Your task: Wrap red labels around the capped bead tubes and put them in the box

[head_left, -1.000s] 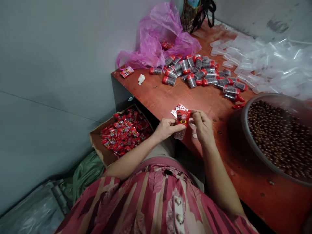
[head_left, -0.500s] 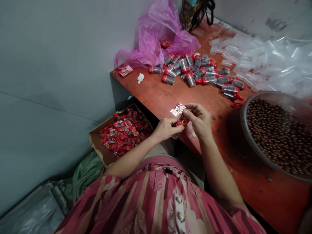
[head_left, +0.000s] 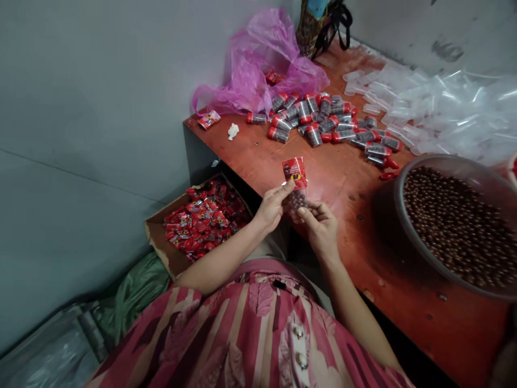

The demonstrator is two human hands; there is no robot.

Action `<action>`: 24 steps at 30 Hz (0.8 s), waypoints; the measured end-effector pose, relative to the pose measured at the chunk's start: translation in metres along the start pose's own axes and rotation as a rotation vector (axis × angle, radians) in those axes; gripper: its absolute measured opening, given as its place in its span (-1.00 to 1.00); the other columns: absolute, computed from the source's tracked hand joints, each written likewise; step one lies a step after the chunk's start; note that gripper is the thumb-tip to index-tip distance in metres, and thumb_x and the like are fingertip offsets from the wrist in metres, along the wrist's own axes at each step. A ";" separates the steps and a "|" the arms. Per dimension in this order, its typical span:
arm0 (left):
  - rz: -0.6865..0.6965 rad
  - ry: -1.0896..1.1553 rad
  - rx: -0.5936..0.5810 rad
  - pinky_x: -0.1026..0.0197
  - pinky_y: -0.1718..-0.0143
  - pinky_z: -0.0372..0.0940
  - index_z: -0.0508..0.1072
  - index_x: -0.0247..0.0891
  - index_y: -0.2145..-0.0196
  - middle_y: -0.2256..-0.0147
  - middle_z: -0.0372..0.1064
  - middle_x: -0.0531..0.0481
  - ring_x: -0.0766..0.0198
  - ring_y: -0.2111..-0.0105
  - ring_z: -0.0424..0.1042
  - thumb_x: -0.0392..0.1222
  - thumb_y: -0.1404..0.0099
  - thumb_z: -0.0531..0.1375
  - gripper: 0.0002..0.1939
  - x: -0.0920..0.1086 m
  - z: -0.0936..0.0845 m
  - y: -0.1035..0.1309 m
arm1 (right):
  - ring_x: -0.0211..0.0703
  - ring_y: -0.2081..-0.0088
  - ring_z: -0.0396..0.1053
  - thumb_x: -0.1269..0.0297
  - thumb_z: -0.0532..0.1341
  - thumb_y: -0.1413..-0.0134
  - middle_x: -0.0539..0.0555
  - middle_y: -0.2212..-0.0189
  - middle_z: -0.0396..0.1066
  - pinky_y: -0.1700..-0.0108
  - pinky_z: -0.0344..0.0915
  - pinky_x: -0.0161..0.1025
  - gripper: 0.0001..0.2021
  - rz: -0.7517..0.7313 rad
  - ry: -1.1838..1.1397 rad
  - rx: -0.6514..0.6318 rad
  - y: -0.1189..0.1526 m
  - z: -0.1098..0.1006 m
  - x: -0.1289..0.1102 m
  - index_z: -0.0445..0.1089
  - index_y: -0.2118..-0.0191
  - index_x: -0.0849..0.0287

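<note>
Between my two hands, over the near edge of the table, is a small clear tube (head_left: 299, 199) of dark brown balls with a red printed wrapper (head_left: 294, 168) over its upper end. My left hand (head_left: 271, 209) pinches the wrapper and tube from the left, thumb on top. From the lower right, the thumb and fingers of my right hand (head_left: 321, 226) close on the tube's bottom end. Below and left of my hands, a cardboard box (head_left: 156, 229) holds many red-wrapped tubes (head_left: 200, 221).
Filled tubes with red caps (head_left: 313, 134) lie heaped on the red table (head_left: 254, 153), beside a pink plastic bag (head_left: 252, 70). Empty clear tubes (head_left: 440, 102) are piled at the back right. A large tub (head_left: 399, 199) of brown balls (head_left: 456, 226) stands at right.
The wrapper now points up, away from me, with the tube's brown balls showing beneath it. My right hand has moved from the wrapper's upper right down to the tube's bottom end.
</note>
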State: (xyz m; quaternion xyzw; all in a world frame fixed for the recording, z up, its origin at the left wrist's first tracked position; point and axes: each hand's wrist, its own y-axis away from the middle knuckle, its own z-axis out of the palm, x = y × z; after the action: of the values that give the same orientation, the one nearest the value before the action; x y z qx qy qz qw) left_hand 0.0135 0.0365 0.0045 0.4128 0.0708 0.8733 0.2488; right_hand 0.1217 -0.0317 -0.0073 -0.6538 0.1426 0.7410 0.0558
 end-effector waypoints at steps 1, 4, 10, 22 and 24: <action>0.001 0.009 -0.001 0.30 0.44 0.24 0.45 -0.36 0.47 0.51 0.41 -0.02 0.40 0.56 0.33 0.08 0.05 0.34 -0.59 -0.001 0.001 0.000 | -0.28 0.49 0.41 0.21 0.32 0.06 -0.03 0.47 0.44 0.37 0.39 -0.27 -0.76 -0.020 0.012 0.022 0.000 0.000 0.000 0.36 0.25 0.15; 0.007 0.016 0.017 0.30 0.43 0.24 0.47 -0.38 0.44 0.50 0.43 -0.03 0.40 0.56 0.34 0.00 0.10 0.39 -0.61 -0.003 0.002 -0.002 | -0.28 0.47 0.40 0.24 0.34 0.10 -0.02 0.44 0.46 0.35 0.39 -0.27 -0.79 -0.058 0.060 0.031 0.000 0.000 -0.002 0.39 0.30 0.15; -0.018 -0.013 0.005 0.30 0.46 0.24 0.51 -0.42 0.45 0.52 0.43 -0.05 0.39 0.56 0.35 -0.06 0.08 0.38 -0.66 -0.008 -0.001 -0.001 | -0.27 0.49 0.39 0.23 0.34 0.12 -0.01 0.42 0.46 0.38 0.39 -0.26 -0.80 -0.050 0.036 0.068 0.003 0.003 -0.001 0.39 0.33 0.16; -0.014 -0.052 -0.018 0.34 0.52 0.21 0.47 -0.39 0.49 0.56 0.40 0.01 0.42 0.59 0.33 -0.05 0.08 0.37 -0.68 -0.012 0.008 0.000 | -0.35 0.56 0.32 0.25 0.33 0.11 -0.05 0.51 0.41 0.47 0.30 -0.34 -0.83 -0.069 0.028 0.124 0.004 0.002 0.001 0.40 0.35 0.17; 0.006 -0.122 -0.011 0.35 0.61 0.13 0.46 -0.39 0.51 0.61 0.36 0.05 0.45 0.66 0.25 -0.03 0.04 0.35 -0.68 -0.014 0.005 0.004 | -0.38 0.65 0.27 0.24 0.34 0.15 -0.08 0.56 0.39 0.57 0.26 -0.38 -0.80 0.041 -0.168 0.092 0.002 0.004 0.002 0.39 0.37 0.19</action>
State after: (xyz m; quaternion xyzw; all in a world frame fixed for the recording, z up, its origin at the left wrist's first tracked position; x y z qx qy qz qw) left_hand 0.0232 0.0257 -0.0008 0.4640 0.0493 0.8476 0.2526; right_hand 0.1166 -0.0327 -0.0087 -0.5829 0.1847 0.7870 0.0822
